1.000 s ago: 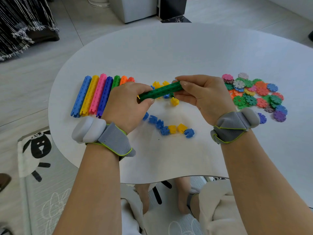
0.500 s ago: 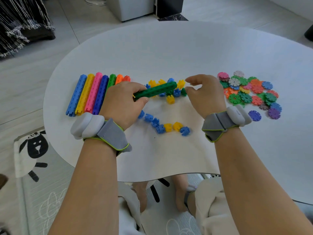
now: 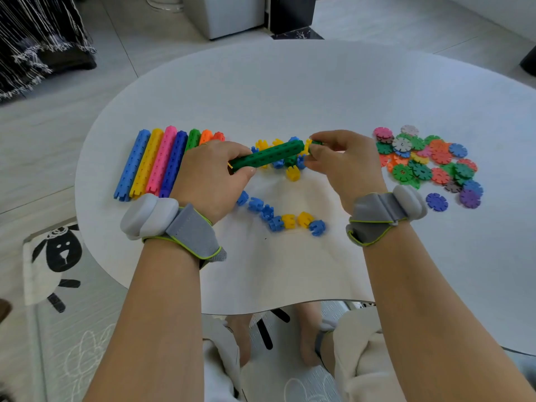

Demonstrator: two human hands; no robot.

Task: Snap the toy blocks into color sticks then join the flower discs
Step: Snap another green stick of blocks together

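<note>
My left hand grips the near end of a dark green block stick, holding it above the table. My right hand pinches a small green block just off the stick's far end. Finished sticks in blue, yellow, pink, dark blue, green and orange lie side by side at the left. Loose blue and yellow blocks lie in front of my hands, and more sit behind the green stick. A pile of flower discs in many colours lies at the right.
The round white table has its front edge close to my lap. A floor mat with a sheep picture lies at the left. A white cabinet stands beyond the table.
My right hand let go of the green stick's far end, reached into the loose blocks and now pinches a small green block at that end. My left hand kept its hold.
</note>
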